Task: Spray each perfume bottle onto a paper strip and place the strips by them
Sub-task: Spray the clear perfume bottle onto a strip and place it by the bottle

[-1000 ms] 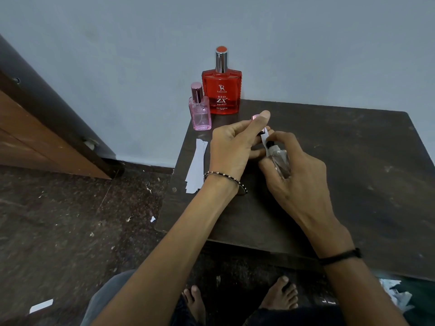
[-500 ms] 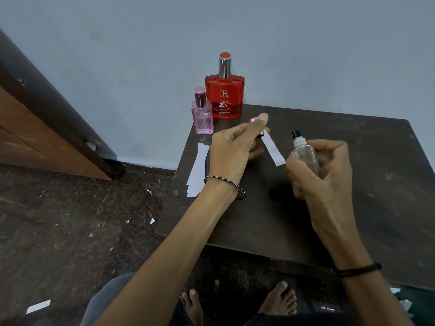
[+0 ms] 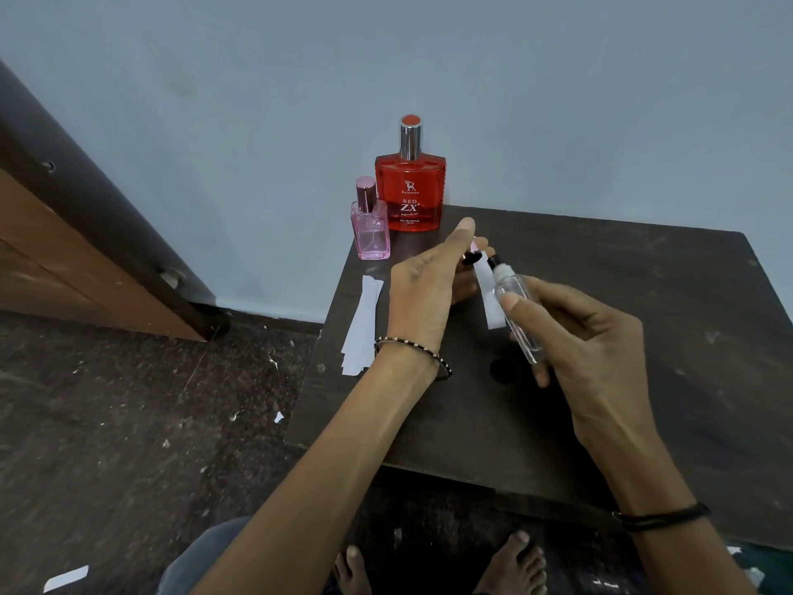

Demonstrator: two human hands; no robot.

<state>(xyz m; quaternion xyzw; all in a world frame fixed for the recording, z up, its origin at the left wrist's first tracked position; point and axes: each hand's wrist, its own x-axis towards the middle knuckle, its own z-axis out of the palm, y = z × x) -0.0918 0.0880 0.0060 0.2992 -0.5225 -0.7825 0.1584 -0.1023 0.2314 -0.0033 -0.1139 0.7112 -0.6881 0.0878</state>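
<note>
A stack of white paper strips (image 3: 364,326) lies at the left edge of a dark wooden table (image 3: 669,302), near a small pink perfume bottle (image 3: 370,227) and a larger red perfume bottle (image 3: 410,191) (its label reads "RED ZX") that stand upright by the pale wall (image 3: 515,79). Over the table, the left hand (image 3: 425,289) pinches one paper strip (image 3: 489,298) and what looks like a small dark cap (image 3: 470,258) in its fingertips. Just beside the strip, the right hand (image 3: 583,337) is closed around a clear spray bottle (image 3: 515,309), its uncapped nozzle tilted toward the strip's upper end.
</note>
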